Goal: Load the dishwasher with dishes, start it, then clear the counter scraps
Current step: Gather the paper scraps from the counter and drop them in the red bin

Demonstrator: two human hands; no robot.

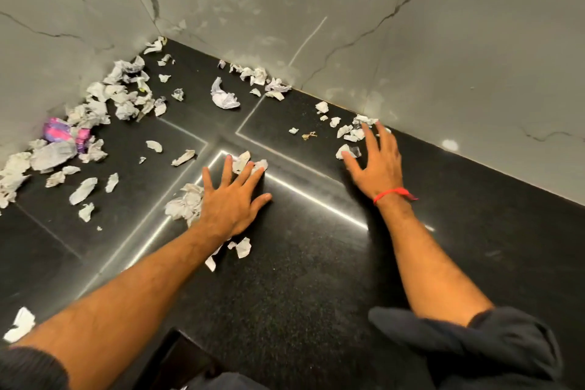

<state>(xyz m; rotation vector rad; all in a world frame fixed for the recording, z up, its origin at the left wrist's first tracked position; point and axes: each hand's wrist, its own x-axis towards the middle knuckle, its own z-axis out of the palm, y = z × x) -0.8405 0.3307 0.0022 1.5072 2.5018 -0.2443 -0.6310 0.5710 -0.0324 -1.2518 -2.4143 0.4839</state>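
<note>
The step in hand looks like the last one: clearing the scraps, with no dishwasher or dishes in view. Both hands lie flat on the black stone bench [316,279], fingers spread, neither grip pinching anything. The left hand [232,199] rests near the middle of the bench, its fingertips touching a few torn paper scraps [243,161] and its outer edge against a crumpled wad [186,203]. The right hand [375,161], with a red thread [392,193] on its wrist, reaches toward the back wall, its fingertips among small scraps [349,133] at the bench's rear edge.

Most of the paper lies heaped along the left wall and into the far corner, together with a pink and purple wrapper [65,133]; a loose white wad [223,96] sits apart near the back.

The next move probably calls for raking both palms inward to herd the scattered bits into one pile, since they are light and flat pieces may slip under the fingers.
</note>
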